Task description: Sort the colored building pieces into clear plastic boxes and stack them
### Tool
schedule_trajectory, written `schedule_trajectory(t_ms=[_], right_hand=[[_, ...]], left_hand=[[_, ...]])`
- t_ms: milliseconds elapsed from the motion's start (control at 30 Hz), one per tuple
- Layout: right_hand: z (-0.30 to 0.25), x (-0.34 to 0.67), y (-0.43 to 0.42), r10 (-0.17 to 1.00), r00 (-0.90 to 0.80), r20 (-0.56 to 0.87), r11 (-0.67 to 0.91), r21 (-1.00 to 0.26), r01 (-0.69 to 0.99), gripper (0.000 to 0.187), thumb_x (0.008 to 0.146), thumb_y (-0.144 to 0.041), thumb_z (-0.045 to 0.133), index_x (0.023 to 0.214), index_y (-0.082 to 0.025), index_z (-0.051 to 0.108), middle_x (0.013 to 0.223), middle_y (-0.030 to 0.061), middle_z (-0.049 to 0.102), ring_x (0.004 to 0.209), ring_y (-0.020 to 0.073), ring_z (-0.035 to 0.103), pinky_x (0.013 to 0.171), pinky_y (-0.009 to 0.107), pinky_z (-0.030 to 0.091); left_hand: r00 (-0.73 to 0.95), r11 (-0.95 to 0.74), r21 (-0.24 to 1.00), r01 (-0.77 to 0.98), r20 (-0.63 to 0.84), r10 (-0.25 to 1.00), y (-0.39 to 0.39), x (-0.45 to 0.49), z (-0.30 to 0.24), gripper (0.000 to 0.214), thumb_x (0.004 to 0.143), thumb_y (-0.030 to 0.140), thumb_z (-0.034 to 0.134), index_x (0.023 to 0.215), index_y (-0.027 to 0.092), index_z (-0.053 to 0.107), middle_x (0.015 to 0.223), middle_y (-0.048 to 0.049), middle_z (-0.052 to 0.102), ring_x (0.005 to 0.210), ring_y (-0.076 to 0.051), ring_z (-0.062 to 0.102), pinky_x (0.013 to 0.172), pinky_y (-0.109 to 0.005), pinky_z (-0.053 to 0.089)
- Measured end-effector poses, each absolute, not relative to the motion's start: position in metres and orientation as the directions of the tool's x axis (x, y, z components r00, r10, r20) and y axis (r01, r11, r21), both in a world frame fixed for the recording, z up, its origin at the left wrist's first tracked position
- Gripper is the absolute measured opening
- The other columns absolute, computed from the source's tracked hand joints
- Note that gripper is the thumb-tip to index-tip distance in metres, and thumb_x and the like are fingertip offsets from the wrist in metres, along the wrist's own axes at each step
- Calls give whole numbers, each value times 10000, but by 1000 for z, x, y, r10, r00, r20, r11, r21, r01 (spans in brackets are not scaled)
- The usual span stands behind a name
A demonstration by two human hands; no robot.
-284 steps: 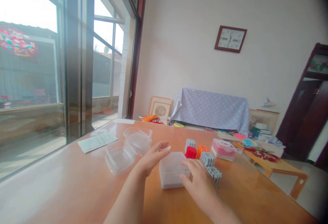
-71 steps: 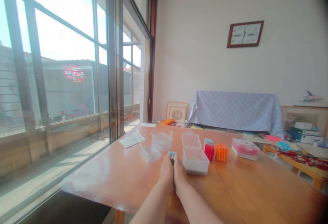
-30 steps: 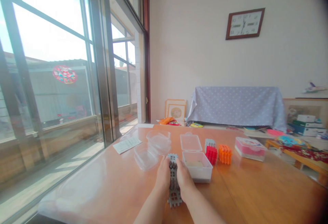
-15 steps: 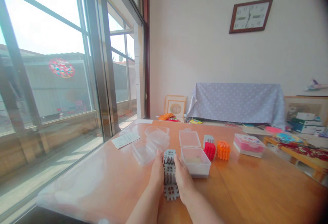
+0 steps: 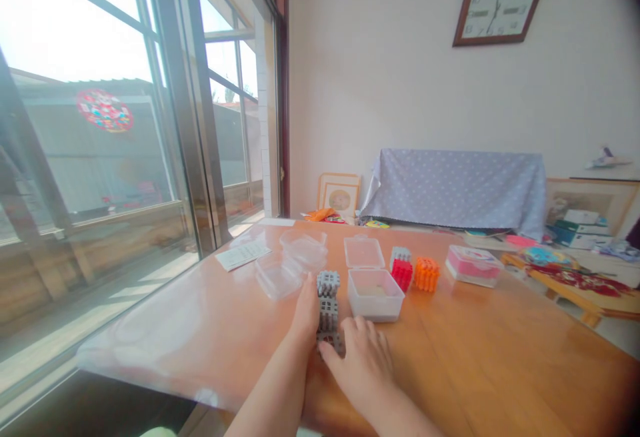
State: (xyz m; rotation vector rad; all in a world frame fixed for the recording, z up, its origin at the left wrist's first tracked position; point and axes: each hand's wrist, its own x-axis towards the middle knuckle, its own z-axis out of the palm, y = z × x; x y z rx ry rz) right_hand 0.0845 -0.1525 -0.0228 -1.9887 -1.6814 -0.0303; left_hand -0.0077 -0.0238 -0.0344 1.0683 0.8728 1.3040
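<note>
Grey interlocking building blocks, notched along the edges and with window-like openings, stand in a row on the table. My left hand lies along their left side and grips them; its fingers are partly hidden. My right hand is on the right near the closest block, fingers apart, its thumb at that block's edge. Just beyond the right hand sits an open clear plastic box with its lid raised.
Clear plastic containers and a printed sheet lie left. To the right are a red block cube, a grey one, an orange one and a lidded pink-and-clear box. A window borders the table's left.
My right hand has come off the right side of the grey blocks and moved nearer, its fingers now spread. My left hand stays beside the blocks. The view has tilted down slightly.
</note>
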Motion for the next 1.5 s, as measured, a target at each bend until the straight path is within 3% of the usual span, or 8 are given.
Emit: schedule_trajectory(t_ms=[167, 500, 733, 1067, 1267, 1500], right_hand=[[-29, 76, -144, 918, 218, 331, -122, -285, 951, 425, 769, -598, 665, 935, -208, 657, 1016, 131, 651, 1014, 352, 576, 864, 456, 393], [-22, 77, -149, 940, 247, 235, -178, -280, 943, 274, 782, -409, 654, 960, -201, 668, 1027, 121, 658, 1036, 328, 596, 836, 415, 436], [-17, 94, -164, 949, 219, 229, -151, -279, 948, 265, 794, -437, 632, 929, -209, 644, 981, 100, 670, 970, 309, 645, 801, 387, 446], [-17, 112, -166, 952, 217, 217, -140, -322, 936, 230, 816, -434, 614, 899, -219, 620, 934, 79, 672, 883, 269, 664, 707, 328, 424], [-19, 114, -164, 951, 195, 240, -105, -343, 934, 234, 820, -433, 622, 908, -216, 616, 947, 70, 662, 867, 242, 654, 700, 305, 413], [-24, 123, -161, 948, 209, 240, -116, -352, 929, 235, 818, -430, 622, 923, -220, 606, 966, 61, 658, 871, 235, 645, 712, 304, 404]], left_hand=[[84, -212, 973, -88, 219, 972, -27, -8, -34, 513, 922, 598, 471, 1161, 176, 636, 1296, -118, 634, 1263, -274, 512, 1079, -360, 361], [75, -280, 959, 46, 276, 958, -17, -3, -49, 445, 922, 501, 506, 1213, 174, 583, 1353, -128, 597, 1296, -271, 502, 1106, -384, 348], [42, -207, 978, 28, 205, 978, -12, -3, -58, 608, 921, 515, 507, 1415, 163, 459, 1566, -140, 386, 1461, -269, 324, 1205, -383, 211], [-9, -197, 978, -72, 197, 980, -12, -1, -57, 591, 850, 512, 631, 1315, 156, 551, 1522, -159, 451, 1441, -275, 362, 1205, -360, 189], [12, -168, 985, -38, 169, 986, -13, -2, -56, 584, 896, 508, 558, 1368, 167, 504, 1563, -147, 395, 1458, -252, 334, 1213, -365, 178], [7, -178, 980, -90, 180, 984, -16, -3, -52, 546, 904, 508, 548, 1330, 166, 555, 1549, -133, 422, 1460, -251, 335, 1217, -356, 168]])
